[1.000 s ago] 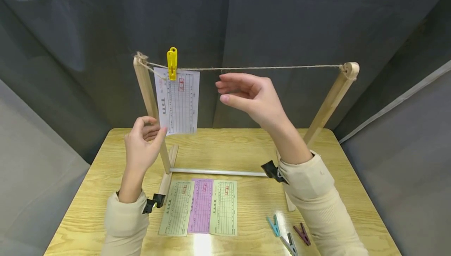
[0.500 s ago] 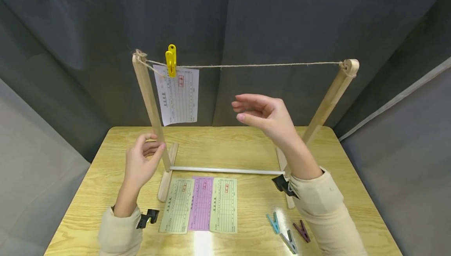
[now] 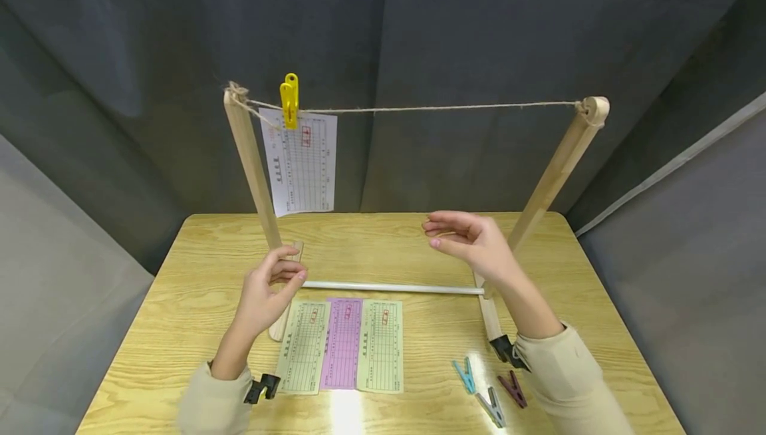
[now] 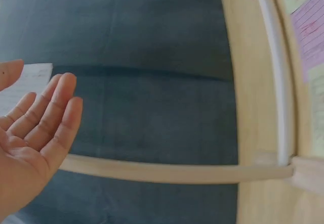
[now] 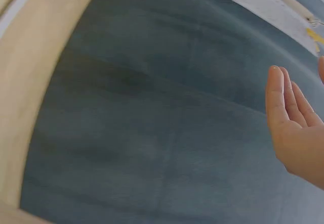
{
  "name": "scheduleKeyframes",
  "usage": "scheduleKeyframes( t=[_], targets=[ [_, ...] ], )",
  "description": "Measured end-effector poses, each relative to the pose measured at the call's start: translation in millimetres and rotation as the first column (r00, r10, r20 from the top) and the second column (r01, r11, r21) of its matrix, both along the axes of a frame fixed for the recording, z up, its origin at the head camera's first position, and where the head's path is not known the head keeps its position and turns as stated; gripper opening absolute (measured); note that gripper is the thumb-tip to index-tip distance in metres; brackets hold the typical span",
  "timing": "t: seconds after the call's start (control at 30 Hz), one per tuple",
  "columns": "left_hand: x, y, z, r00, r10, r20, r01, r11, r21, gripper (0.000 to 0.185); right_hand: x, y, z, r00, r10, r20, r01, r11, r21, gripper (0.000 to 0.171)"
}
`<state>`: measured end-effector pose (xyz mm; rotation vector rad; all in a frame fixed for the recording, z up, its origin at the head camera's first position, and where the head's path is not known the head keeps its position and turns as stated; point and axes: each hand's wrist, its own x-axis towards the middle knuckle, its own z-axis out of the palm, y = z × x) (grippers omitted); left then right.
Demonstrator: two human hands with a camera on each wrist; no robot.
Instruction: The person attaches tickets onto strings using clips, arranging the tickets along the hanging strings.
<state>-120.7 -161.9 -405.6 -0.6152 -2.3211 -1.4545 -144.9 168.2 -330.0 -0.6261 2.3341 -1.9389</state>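
A white printed form [image 3: 305,169] hangs from the twine line [image 3: 431,108] near its left end, held by a yellow clothespin [image 3: 290,101]. My left hand [image 3: 266,292] is in the air by the foot of the left post, fingers loosely bent around nothing. On the right, my right hand [image 3: 473,245] hovers beside the right post, holding nothing. Below lie a green form [image 3: 304,352], a purple form [image 3: 342,348] and another green form [image 3: 380,352], side by side. In the left wrist view the palm of my left hand [image 4: 40,128] shows bare.
The wooden frame has a left post [image 3: 253,169], a right post [image 3: 556,169] and a white crossbar [image 3: 395,287]. A blue clothespin [image 3: 464,376], a grey clothespin [image 3: 492,408] and a purple clothespin [image 3: 512,390] lie at the table's front right. Dark curtains [image 3: 479,36] stand behind.
Both hands have come down, away from the hanging form and the line. My right hand has also moved right; my left, lately rightward. The white form stays hanging under the yellow clothespin.
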Motion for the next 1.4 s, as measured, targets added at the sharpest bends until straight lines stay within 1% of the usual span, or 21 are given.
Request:
scheduleKeyframes(
  t=[0.13,0.23,0.3,0.37,0.5,0.67,0.73,0.8,0.93,1.03,1.1,1.17,1.23,1.3,1.4],
  targets=[
    [5.9,11,1.5,0.999,-0.042,0.027,0.042,0.999,0.001,0.033,4.8,10,-21.5,0.998,-0.018,0.06,0.017,1.0,0.015,0.039],
    [12.0,17,4.6,0.998,-0.053,0.046,0.054,0.999,-0.004,0.031,8.8,16,-37.8,0.995,-0.026,0.093,0.025,1.0,0.013,0.039],
    [14.0,20,2.5,0.996,-0.068,0.055,0.068,0.998,0.0,0.031,11.5,19,-47.4,0.994,-0.028,0.106,0.028,1.0,0.0,0.039],
    [14.6,21,-1.7,0.995,-0.082,0.055,0.082,0.997,0.0,0.032,14.1,22,-56.1,0.993,-0.027,0.117,0.028,1.0,-0.008,0.039],
    [13.3,22,-13.9,0.991,-0.117,0.068,0.117,0.993,0.004,0.034,19.3,28,-70.5,0.99,-0.042,0.135,0.042,0.999,0.001,0.039],
    [9.6,26,-35.3,0.984,-0.139,0.114,0.139,0.99,0.009,0.04,23.8,34,-90.2,0.984,-0.055,0.171,0.054,0.998,0.011,0.04],
    [8.6,29,-41.5,0.976,-0.148,0.157,0.149,0.989,0.007,0.044,25.7,37,-99.6,0.982,-0.058,0.182,0.055,0.998,0.017,0.041],
    [7.8,33,-45.6,0.965,-0.169,0.201,0.173,0.985,-0.002,0.048,28.2,41,-110.0,0.98,-0.066,0.19,0.062,0.998,0.029,0.041],
    [7.8,40,-47.2,0.938,-0.216,0.271,0.234,0.972,-0.037,0.054,34.7,49,-132.9,0.969,-0.102,0.225,0.087,0.993,0.076,0.043],
    [5.9,43,-53.1,0.92,-0.238,0.313,0.268,0.962,-0.059,0.057,39.7,54,-149.7,0.956,-0.14,0.259,0.114,0.987,0.114,0.045],
    [2.7,45,-62.8,0.911,-0.24,0.335,0.274,0.96,-0.057,0.059,42.9,57,-159.7,0.949,-0.165,0.269,0.132,0.982,0.139,0.046],
    [-1.7,45,-77.3,0.911,-0.235,0.339,0.269,0.962,-0.056,0.061,46.1,60,-168.3,0.944,-0.19,0.271,0.148,0.975,0.165,0.047],
    [-6.6,45,-93.6,0.914,-0.219,0.341,0.257,0.964,-0.069,0.063,49.3,62,-175.5,0.939,-0.209,0.273,0.163,0.97,0.182,0.049],
    [-10.9,45,-108.4,0.913,-0.211,0.348,0.253,0.964,-0.08,0.065,52.6,63,-181.8,0.934,-0.232,0.272,0.18,0.962,0.203,0.051],
    [-15.4,46,-123.6,0.91,-0.212,0.357,0.262,0.96,-0.1,0.068,58.4,65,-189.7,0.921,-0.278,0.275,0.211,0.945,0.249,0.053]
  ],
)
